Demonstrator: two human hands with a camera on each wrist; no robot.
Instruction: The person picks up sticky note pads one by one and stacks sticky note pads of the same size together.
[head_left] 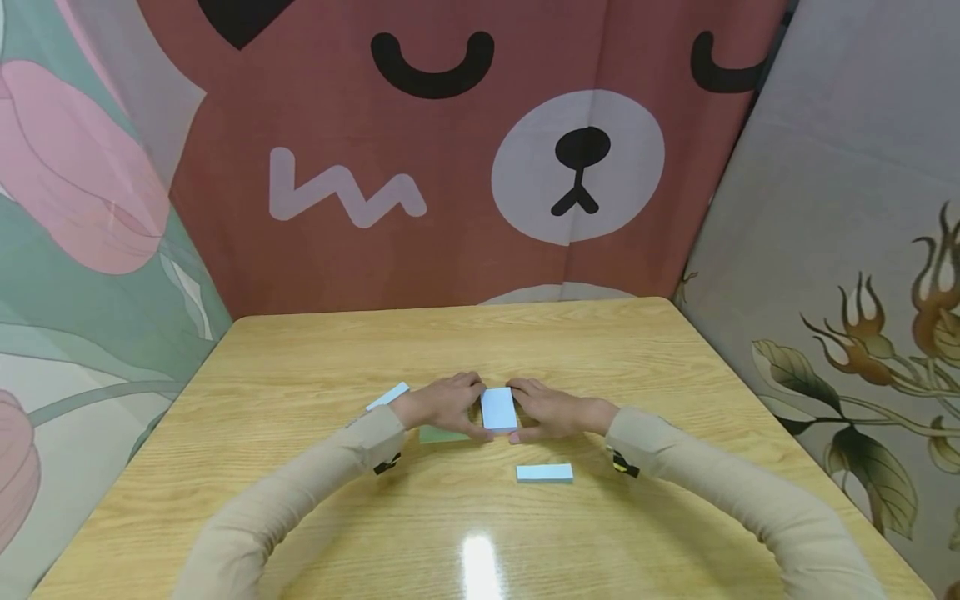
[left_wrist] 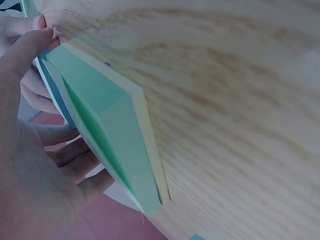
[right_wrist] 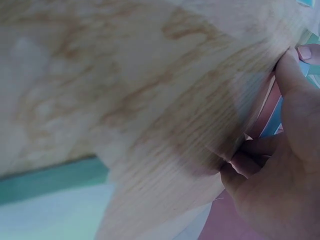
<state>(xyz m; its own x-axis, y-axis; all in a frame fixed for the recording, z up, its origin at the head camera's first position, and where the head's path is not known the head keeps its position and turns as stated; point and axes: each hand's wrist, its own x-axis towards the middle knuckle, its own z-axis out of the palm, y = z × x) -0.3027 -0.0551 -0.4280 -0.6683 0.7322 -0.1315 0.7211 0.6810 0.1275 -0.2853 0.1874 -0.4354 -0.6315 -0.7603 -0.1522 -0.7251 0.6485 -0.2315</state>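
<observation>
A light blue sticky-note pad [head_left: 498, 408] lies between my two hands near the middle of the table. My left hand [head_left: 447, 402] grips its left side, thumb at the near corner and fingers at the far one. From the opposite side my right hand [head_left: 551, 410] holds the same pad, its thumb also at the near end. A green sticky-note pad [head_left: 441, 434] lies partly hidden under my left hand. In the left wrist view this green pad [left_wrist: 120, 120] has a lifted sheet and a cream edge. Fingers cover most of the blue pad [right_wrist: 273, 121] in the right wrist view.
A narrow light blue strip pad [head_left: 544, 473] lies on the wooden table [head_left: 360, 533], nearer to me and to the right. Another light blue strip [head_left: 387, 395] sits behind my left wrist, angled. Printed curtains [head_left: 450, 250] hang behind the table and at both sides.
</observation>
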